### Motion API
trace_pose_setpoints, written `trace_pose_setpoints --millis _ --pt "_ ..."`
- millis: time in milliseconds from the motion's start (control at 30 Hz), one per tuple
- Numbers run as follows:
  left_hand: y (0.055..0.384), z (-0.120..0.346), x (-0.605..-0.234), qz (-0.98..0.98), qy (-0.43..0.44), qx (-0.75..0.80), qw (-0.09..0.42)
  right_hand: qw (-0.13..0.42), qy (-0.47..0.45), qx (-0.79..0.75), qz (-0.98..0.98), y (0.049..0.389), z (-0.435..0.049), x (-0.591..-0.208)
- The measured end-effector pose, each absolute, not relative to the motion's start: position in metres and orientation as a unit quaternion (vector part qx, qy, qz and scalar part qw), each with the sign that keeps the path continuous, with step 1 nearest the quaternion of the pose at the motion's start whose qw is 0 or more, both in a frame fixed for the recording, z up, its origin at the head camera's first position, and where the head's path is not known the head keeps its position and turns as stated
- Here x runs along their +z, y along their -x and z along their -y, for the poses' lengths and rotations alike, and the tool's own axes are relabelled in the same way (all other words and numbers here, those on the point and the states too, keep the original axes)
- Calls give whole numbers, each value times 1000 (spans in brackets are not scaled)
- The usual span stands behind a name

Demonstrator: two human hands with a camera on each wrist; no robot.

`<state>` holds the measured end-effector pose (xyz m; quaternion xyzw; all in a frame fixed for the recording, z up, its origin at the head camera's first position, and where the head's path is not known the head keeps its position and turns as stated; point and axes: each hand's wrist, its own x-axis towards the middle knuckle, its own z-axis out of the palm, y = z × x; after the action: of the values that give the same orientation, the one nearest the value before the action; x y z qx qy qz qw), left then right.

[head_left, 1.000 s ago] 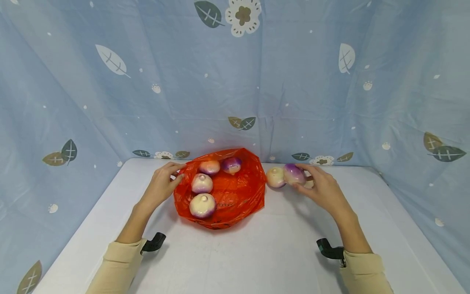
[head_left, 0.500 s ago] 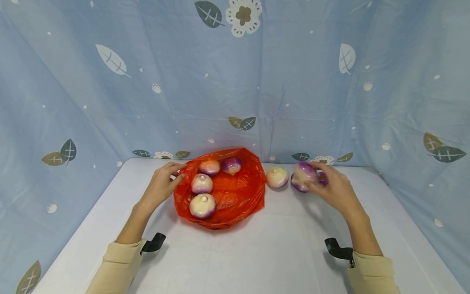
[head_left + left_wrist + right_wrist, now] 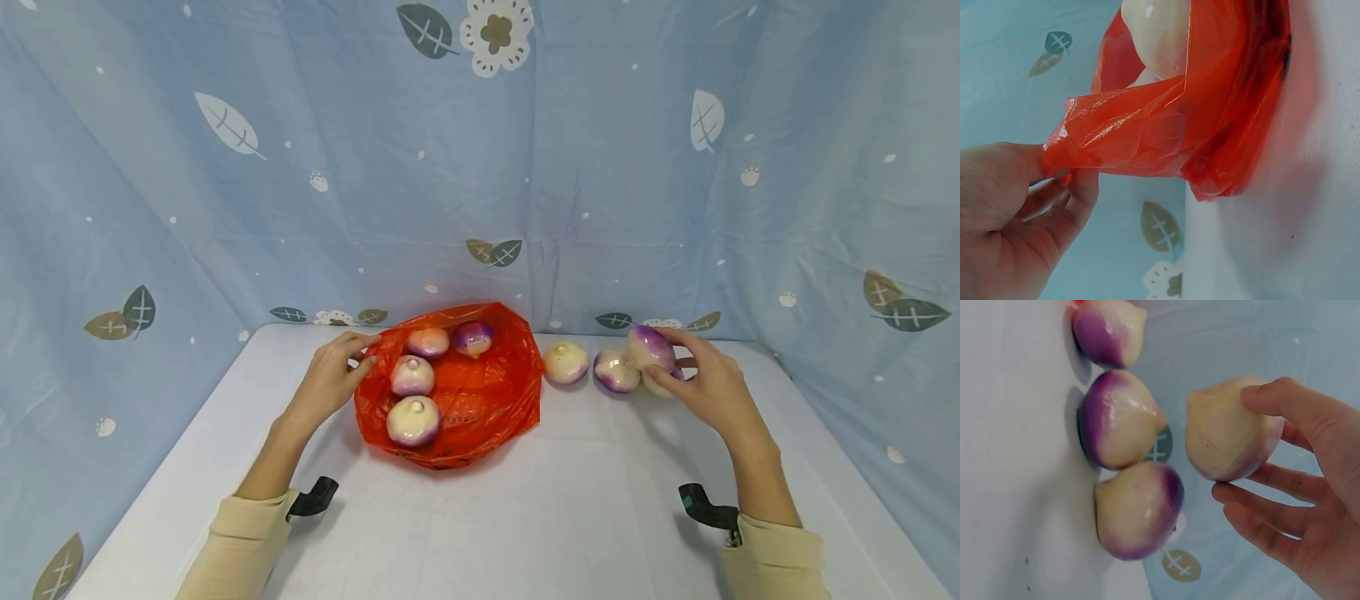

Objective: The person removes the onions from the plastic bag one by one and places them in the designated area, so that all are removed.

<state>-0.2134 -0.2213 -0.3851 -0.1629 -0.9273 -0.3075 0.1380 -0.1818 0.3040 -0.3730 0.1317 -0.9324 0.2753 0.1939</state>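
- Background: a blue patterned curtain (image 3: pixel 375 167) hangs behind a white counter (image 3: pixel 480 533), on which all the bulbs and the bag are found.
- Left hand (image 3: pixel 332 373): thumb and fingers pinch the rim of the red bag (image 3: pixel 495 400) at its left side; the mouth stands wide.
- Bag contents: four bulbs visible, namely an orange-tinted bulb (image 3: pixel 428 342) and a dark purple bulb (image 3: pixel 472 338) at the back, a pale bulb (image 3: pixel 412 376) below them, and a large bulb (image 3: pixel 414 420) nearest the front.
- Right hand (image 3: pixel 705 375): pinches a held bulb (image 3: pixel 649 348) between thumb and fingers, apart from the row beneath (the right wrist view confirms the gap).
- Row right of the bag: the first bulb (image 3: pixel 566 363) sits just beside the bag (contact cannot be confirmed); the middle bulb (image 3: pixel 617 372) and the end bulb (image 3: pixel 1138 509) appear to touch.
- Grip, in judgement: the glossy skin may slip; thumb and fingers should oppose each other across the widest part.
- Clearance, in judgement: the round neighbours could roll if knocked, so lift clear before any sideways travel and release only once the bulb is supported.
- Bag, in judgement: light tension on the rim suffices; a hard pull could shift the contents.
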Motion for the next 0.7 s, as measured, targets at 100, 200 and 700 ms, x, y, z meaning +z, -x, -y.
trace_pose_setpoints --millis 100,200,700 --pt "213 221 -385 928 162 -307 136 188 -118 280 934 180 -311 -372" --pt "213 222 -385 928 161 -308 135 188 -105 281 935 179 -316 -372" --pt "213 220 -383 929 159 -309 130 183 -52 278 942 175 -346 -373"
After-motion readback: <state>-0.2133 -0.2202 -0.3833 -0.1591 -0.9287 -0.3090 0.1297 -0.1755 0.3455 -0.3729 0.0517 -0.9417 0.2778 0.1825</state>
